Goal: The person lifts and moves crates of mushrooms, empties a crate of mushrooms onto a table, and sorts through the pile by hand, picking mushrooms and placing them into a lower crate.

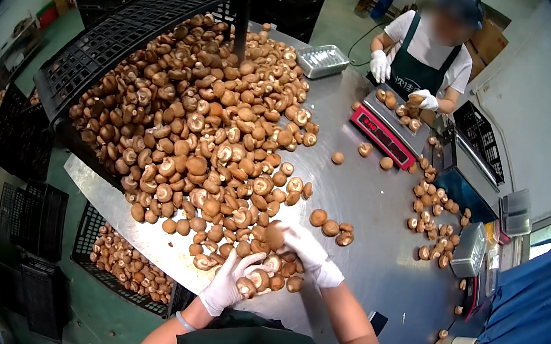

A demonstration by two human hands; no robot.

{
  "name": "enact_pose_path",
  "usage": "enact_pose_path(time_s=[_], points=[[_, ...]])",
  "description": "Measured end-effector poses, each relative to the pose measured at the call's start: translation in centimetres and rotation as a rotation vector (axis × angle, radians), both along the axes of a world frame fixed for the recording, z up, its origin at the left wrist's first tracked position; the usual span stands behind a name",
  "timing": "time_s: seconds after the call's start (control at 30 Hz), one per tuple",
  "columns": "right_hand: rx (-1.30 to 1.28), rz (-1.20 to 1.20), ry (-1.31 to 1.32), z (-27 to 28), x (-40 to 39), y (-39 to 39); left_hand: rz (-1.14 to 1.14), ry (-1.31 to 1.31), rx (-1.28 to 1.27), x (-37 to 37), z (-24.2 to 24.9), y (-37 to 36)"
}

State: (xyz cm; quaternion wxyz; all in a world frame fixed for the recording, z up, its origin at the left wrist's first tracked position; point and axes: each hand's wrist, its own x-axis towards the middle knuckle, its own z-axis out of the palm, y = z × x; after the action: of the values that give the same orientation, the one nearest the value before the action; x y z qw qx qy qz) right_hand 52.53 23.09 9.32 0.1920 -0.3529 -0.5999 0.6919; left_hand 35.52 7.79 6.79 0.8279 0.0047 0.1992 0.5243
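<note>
A large heap of brown mushrooms spills from a tipped black crate onto the metal table. My left hand, in a white glove, is at the near edge of the heap, its fingers curved around a mushroom with a pale underside. In a matching glove, my right hand has its fingers closed on a brown mushroom just above the heap. Several mushrooms lie between and below both hands.
Across the table, a co-worker's gloved hands are by a red scale bearing mushrooms. Clear plastic trays stand at the far edge and at right. More mushrooms lie on the right. A filled crate is below left.
</note>
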Motion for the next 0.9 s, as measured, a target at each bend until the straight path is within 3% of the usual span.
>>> enact_pose_path(time_s=[0.03,0.07,0.1,0.17,0.27,0.37,0.5,0.53,0.63,0.7,0.73,0.83,0.9], points=[[0.172,0.189,-0.099,0.5,-0.5,-0.1,0.009,-0.024,-0.015,0.0,-0.3,-0.1],[0.199,0.132,-0.074,0.3,-1.2,-0.2,0.01,-0.02,-0.015,0.0,-0.3,0.1],[0.474,0.046,-0.184,-0.8,-1.9,0.8,0.045,0.034,-0.032,0.0,-0.3,0.2],[0.472,-0.201,-0.276,-2.5,-3.9,2.6,0.075,0.092,-0.05,-0.1,-0.3,0.2],[0.936,-0.223,-0.487,-3.2,-7.5,4.5,0.119,0.07,-0.099,-0.4,-0.6,-0.1],[1.039,-0.078,-0.683,-4.6,-9.2,5.0,-0.004,0.104,-0.073,-0.5,-0.7,-0.5],[1.181,-0.041,-0.645,-5.9,-8.1,5.2,-0.37,0.284,0.121,0.3,-3.0,-3.0],[1.207,-0.016,-0.662,-6.2,-7.9,4.7,-0.365,0.279,0.124,0.2,-3.7,-3.4],[1.234,0.061,-0.721,-5.9,-8.4,4.7,-0.629,0.3,0.068,-0.1,-2.9,-4.0],[1.235,0.032,-0.673,-6.2,-9.0,5.6,-0.545,0.589,0.248,0.4,-1.9,-3.6],[1.216,0.042,-0.614,-6.2,-9.2,6.2,-0.342,0.887,0.585,1.1,-2.8,-3.5],[0.976,-0.027,-0.559,-5.9,-9.6,6.9,-0.45,0.582,0.208,0.2,-3.2,-3.6],[0.966,-0.236,-0.323,-7.5,-8.9,7.3,-0.508,0.352,-0.025,-1.1,-2.1,-3.0]])
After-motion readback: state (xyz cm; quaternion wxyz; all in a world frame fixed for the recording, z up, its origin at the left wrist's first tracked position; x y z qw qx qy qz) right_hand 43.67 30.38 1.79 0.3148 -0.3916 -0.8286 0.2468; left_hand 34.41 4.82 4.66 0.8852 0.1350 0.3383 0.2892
